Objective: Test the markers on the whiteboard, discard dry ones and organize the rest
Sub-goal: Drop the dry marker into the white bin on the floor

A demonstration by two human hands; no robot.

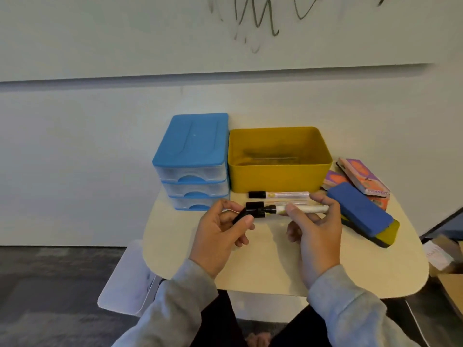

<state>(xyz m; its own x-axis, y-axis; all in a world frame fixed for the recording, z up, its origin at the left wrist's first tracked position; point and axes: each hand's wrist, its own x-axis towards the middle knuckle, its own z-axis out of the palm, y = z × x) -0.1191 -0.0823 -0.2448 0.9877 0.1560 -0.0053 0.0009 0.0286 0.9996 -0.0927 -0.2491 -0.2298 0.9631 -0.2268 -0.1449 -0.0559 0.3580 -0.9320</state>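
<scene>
My right hand [314,229] grips the white barrel of a marker [313,209] held level above the small cream table [275,266], its black tip pointing left. My left hand [223,234] pinches that marker's black cap [241,217] just off the tip. Two more capped markers lie on the table behind: one [278,194] along the front of the yellow bin [278,176], another [258,204] partly hidden by my hands. The whiteboard [150,33] on the wall above carries dark scribbles [258,18].
A blue three-drawer organizer [193,161] stands left of the yellow bin, drawers closed. A blue and yellow eraser [363,216] and orange eraser boxes [363,179] lie at the right. A white bin [127,279] sits on the floor to the left, cardboard boxes [446,266] to the right.
</scene>
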